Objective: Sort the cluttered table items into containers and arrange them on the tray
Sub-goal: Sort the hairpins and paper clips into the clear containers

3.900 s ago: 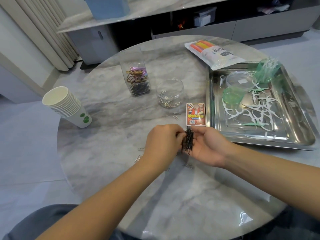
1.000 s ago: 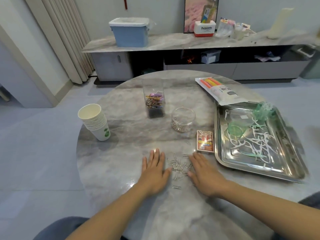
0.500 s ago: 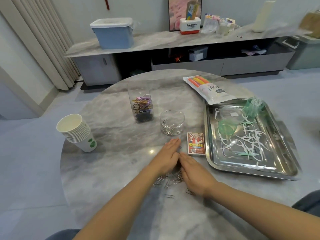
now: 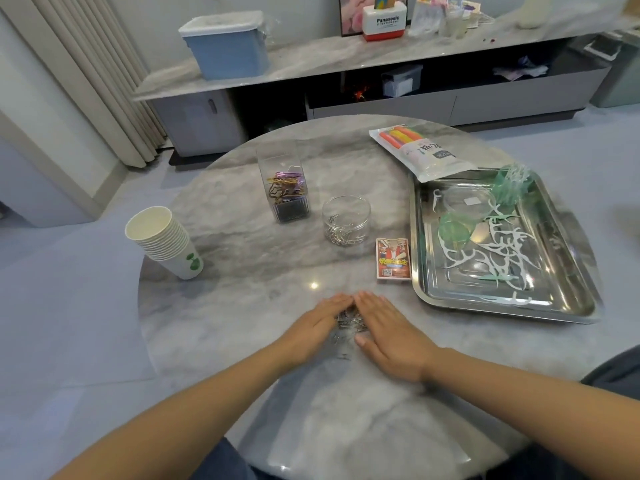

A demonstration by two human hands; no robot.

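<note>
- Round marbled desk, glossy.
- Left hand and right hand lie flat, fingers extended, fingertips meeting, cupping thin metal paper clips near the near edge; nothing gripped.

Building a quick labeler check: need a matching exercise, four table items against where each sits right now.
Items:
1. paper cups
2. card box
3. loose clips
4. floss picks

Places:
A. scattered in the metal tray
B. stacked at the left edge of the table
C. piled between the left hand and right hand
D. flat on the table just left of the tray

Pairs: 1-B, 2-D, 3-C, 4-A
</note>
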